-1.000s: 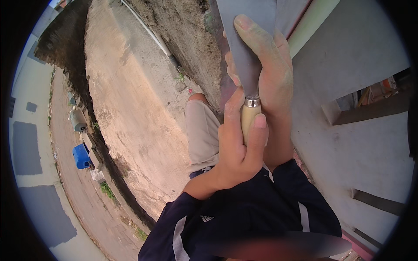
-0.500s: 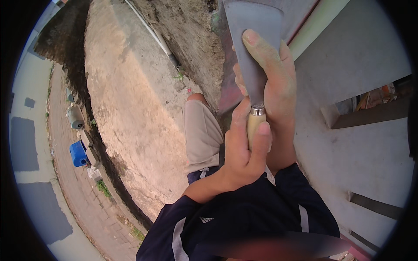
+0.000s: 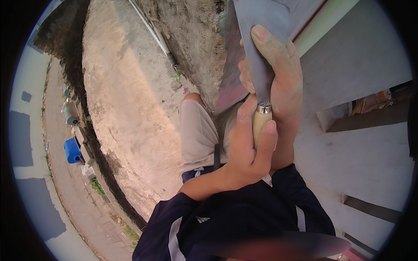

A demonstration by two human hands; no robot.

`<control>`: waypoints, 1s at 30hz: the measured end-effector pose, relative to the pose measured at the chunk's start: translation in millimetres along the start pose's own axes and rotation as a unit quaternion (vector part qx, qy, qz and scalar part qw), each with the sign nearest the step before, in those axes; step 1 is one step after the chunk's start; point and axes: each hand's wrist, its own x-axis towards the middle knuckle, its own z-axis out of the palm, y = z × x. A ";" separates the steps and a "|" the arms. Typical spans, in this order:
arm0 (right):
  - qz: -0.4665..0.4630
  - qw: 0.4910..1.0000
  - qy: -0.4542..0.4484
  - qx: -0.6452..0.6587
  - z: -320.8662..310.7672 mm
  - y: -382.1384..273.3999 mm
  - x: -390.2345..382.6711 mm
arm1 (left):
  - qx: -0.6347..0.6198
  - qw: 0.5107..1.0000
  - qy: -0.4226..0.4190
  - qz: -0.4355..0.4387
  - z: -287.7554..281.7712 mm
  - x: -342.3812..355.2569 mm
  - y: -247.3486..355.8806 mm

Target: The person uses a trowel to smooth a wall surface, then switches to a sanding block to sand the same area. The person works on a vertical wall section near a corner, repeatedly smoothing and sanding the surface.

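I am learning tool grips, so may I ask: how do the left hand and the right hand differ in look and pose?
The left hand grips the handle, while the right hand holds the blade. The right hand looks dusted pale; the left hand looks cleaner. The right hand sits higher in the picture than the left hand. Both are bare and hold one scraper.

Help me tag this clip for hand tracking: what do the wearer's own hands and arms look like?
The left hand and right hand are bare, with no gloves or rings showing; the right has what looks like pale dust on its thumb. The forearms emerge bare from short, dark navy sleeves, with a pale grey stripe beside each.
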 end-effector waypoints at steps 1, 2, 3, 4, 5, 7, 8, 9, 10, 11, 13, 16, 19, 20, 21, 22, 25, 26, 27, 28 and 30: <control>-0.011 1.000 0.013 0.001 3.5 0.7 -0.4 | -0.010 1.000 0.003 -0.015 -0.8 -0.3 0.8; -0.021 0.999 0.025 0.002 6.7 1.5 -0.8 | -0.024 1.000 0.000 -0.015 -2.3 -0.2 1.8; -0.032 0.999 0.039 0.011 10.0 2.2 -0.9 | -0.038 0.999 -0.003 -0.018 -4.6 0.6 2.5; -0.040 0.998 0.039 0.018 11.7 1.7 -0.7 | -0.060 0.998 -0.010 -0.005 -7.0 1.4 3.4; -0.049 0.998 0.039 0.024 13.5 1.5 -0.9 | -0.041 0.999 -0.012 -0.010 -9.8 2.7 4.2; -0.075 0.997 0.022 0.026 15.1 -1.0 -2.3 | -0.030 0.999 -0.014 -0.027 -15.2 4.5 6.9; -0.064 0.998 0.018 0.008 15.3 -2.9 -3.2 | -0.035 0.999 -0.029 -0.022 -17.6 4.3 9.5; -0.066 0.997 0.025 -0.013 17.0 -3.4 -5.9 | -0.049 0.997 -0.033 -0.053 -19.4 3.5 12.4; -0.067 0.997 0.031 -0.034 18.0 -4.1 -7.9 | -0.075 0.993 -0.037 -0.078 -21.7 3.0 15.0; -0.064 0.996 0.048 -0.033 19.6 -3.9 -10.0 | -0.068 0.993 -0.038 -0.085 -24.8 3.7 16.4; -0.056 0.996 0.065 -0.039 22.2 -1.6 -11.8 | -0.076 0.993 -0.055 -0.078 -32.0 6.5 17.0; -0.096 0.993 0.068 -0.031 23.3 4.5 -9.7 | -0.060 0.994 -0.081 -0.037 -43.4 11.0 14.0; -0.096 0.993 0.067 -0.033 22.7 9.1 -9.5 | -0.060 0.993 -0.071 -0.073 -46.5 8.8 14.5; -0.103 0.991 0.077 -0.033 22.9 10.0 -10.3 | -0.071 0.991 -0.063 -0.096 -46.9 7.5 15.4; -0.112 0.989 0.086 -0.033 23.6 10.8 -11.3 | -0.076 0.988 -0.049 -0.122 -46.7 5.8 16.8; -0.123 0.988 0.083 -0.040 24.6 11.4 -12.4 | -0.079 0.990 -0.054 -0.102 -49.0 6.7 16.3; -0.179 0.972 0.115 -0.098 28.8 12.6 -13.3 | -0.102 0.984 -0.095 -0.115 -58.1 11.9 13.0; -0.197 0.969 0.116 -0.096 30.3 13.2 -12.8 | -0.146 0.974 -0.128 -0.115 -62.0 14.4 10.6; -0.216 0.965 0.116 -0.093 31.5 13.7 -12.5 | -0.197 0.963 -0.134 -0.126 -64.4 15.7 8.5; -0.222 0.963 0.114 -0.098 32.2 13.9 -13.2 | -0.232 0.954 -0.136 -0.134 -66.2 15.7 6.9; -0.213 0.964 0.113 -0.109 32.8 14.7 -14.8 | -0.285 0.937 -0.139 -0.145 -68.1 14.6 4.7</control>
